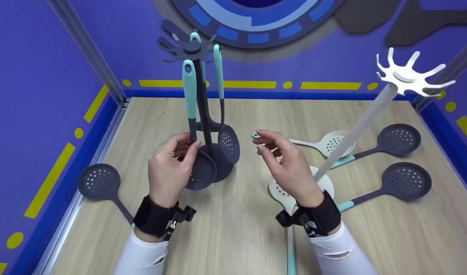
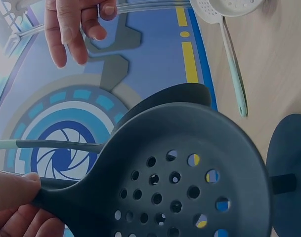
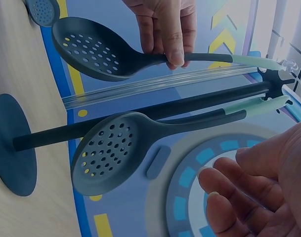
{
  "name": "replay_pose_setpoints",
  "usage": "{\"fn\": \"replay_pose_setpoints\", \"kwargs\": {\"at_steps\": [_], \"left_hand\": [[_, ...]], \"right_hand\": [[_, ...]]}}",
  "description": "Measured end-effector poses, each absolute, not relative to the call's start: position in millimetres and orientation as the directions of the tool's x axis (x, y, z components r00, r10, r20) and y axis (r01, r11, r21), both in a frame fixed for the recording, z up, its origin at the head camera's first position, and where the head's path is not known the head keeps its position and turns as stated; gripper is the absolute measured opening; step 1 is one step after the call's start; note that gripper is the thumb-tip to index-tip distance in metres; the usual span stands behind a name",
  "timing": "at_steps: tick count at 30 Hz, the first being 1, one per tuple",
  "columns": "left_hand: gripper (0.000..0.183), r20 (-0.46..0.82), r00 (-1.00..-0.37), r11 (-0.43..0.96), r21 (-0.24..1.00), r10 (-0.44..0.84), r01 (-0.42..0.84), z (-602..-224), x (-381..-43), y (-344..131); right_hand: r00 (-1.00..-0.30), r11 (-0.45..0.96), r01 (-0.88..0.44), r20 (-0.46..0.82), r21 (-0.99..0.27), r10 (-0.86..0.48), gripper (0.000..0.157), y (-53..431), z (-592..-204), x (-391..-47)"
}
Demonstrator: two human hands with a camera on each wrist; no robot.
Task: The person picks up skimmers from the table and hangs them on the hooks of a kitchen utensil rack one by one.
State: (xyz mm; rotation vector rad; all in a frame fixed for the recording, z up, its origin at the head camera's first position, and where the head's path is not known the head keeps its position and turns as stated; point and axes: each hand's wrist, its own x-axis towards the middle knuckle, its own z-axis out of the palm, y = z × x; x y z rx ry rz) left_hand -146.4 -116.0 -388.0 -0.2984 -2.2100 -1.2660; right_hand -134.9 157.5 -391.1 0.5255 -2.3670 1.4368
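My left hand (image 1: pixel 170 166) pinches the neck of a dark skimmer (image 1: pixel 201 173) with a teal handle. Its bowl hangs low in front of the dark utensil stand (image 1: pixel 222 170), its handle end up by the hooks; whether it hangs on one I cannot tell. Another dark skimmer (image 1: pixel 229 143) hangs on the stand's right side. A further teal handle (image 1: pixel 195 37) shows at the back. My right hand (image 1: pixel 289 164) is held right of the stand, fingers loosely bent and nothing between them, as the right wrist view confirms. Behind it, a white skimmer (image 1: pixel 331 143) lies on the table.
A white stand (image 1: pixel 355 126) with bare hooks rises at the right. Two dark skimmers (image 1: pixel 399 139) (image 1: pixel 405 181) lie right of it, and a white skimmer (image 1: pixel 281 191) lies partly under my right wrist. One dark skimmer (image 1: pixel 99 181) rests at the left. Blue walls enclose the table.
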Motion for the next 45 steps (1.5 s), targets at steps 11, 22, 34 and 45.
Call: {"fn": "replay_pose_setpoints", "kwargs": {"at_steps": [11, 22, 34, 45], "left_hand": [[0.016, 0.617, -0.781, 0.56, 0.682, -0.096, 0.47, -393, -150, -113], [0.017, 0.621, -0.778, 0.563, 0.679, -0.098, 0.471, -397, -153, -111], [0.015, 0.629, -0.773, 0.549, 0.678, -0.09, 0.488, -398, -156, -111], [0.012, 0.675, -0.734, 0.585, 0.626, -0.076, 0.516, -399, -164, -112]], "right_hand": [[-0.88, 0.433, -0.468, 0.45, -0.77, -0.151, 0.034, 157, -392, -135], [-0.879, 0.429, -0.47, 0.451, -0.771, -0.153, 0.035, 157, -392, -134], [-0.881, 0.437, -0.467, 0.448, -0.769, -0.154, 0.034, 157, -391, -134], [-0.882, 0.433, -0.466, 0.445, -0.772, -0.155, 0.035, 157, -392, -134]]}}
